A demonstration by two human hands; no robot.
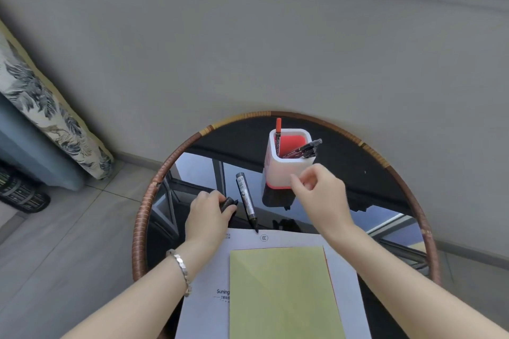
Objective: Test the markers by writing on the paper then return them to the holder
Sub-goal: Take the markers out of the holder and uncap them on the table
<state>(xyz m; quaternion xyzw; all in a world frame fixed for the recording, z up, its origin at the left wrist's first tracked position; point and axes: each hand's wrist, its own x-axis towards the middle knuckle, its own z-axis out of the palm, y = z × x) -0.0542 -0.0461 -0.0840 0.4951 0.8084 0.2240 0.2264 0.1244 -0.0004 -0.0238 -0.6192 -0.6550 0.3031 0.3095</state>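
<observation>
A white holder with a red inside (286, 170) stands at the back of the round glass table (143, 217). In it are a red marker (278, 132) and dark markers (305, 149). An uncapped black marker (246, 199) lies on the glass, tip toward the paper. My left hand (208, 215) is closed on a small black cap (228, 203) just left of that marker. My right hand (321, 195) hovers in front of the holder, fingers loosely curled and holding nothing. A yellow-green sheet (283, 294) lies on white paper (209, 303) near me.
The table has a woven brown rim and a reflective dark top. A grey wall runs behind it. A patterned cushion (46, 107) and a blue seat stand at the left on a tiled floor.
</observation>
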